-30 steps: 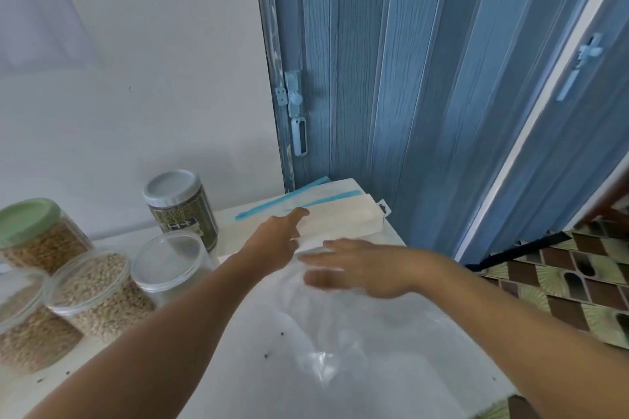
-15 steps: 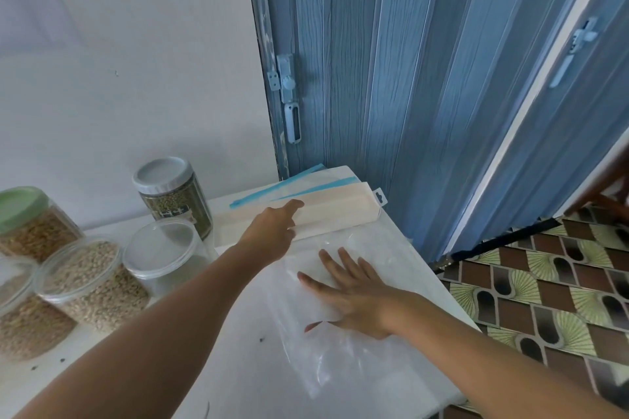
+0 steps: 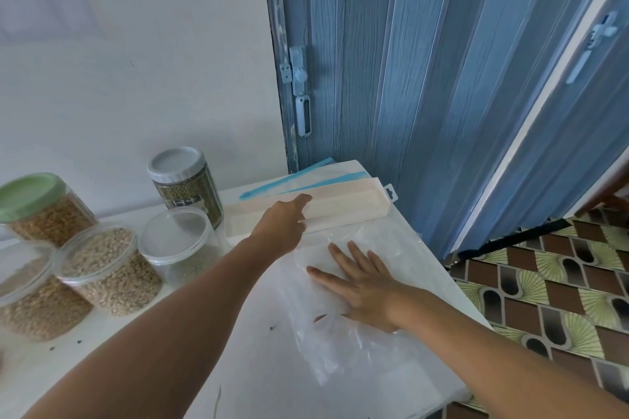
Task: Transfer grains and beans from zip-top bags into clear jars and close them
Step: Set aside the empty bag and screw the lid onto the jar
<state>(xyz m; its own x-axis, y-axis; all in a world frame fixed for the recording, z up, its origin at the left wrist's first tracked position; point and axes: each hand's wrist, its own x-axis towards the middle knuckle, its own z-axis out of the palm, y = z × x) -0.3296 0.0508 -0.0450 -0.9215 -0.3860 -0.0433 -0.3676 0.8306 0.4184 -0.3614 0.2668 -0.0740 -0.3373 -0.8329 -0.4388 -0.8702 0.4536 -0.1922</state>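
Right hand (image 3: 366, 289) lies spread and flat on the emptied clear bag (image 3: 343, 343) on the bench (image 3: 255, 367), left hand (image 3: 284, 226) reaches open-fingered onto the pale packet (image 3: 340, 206); advise smoothing outward from the seal, clear of the filled jars (image 3: 109, 269).

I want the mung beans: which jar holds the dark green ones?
The tall jar with the grey lid, at the back by the wall; the other jars hold pale tan grains.

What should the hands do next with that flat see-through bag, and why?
Probably slide the right hand across the empty clear bag to smooth it flat. The palm already presses it to the white table, the jars look full, and the left hand reaches for the pale box.
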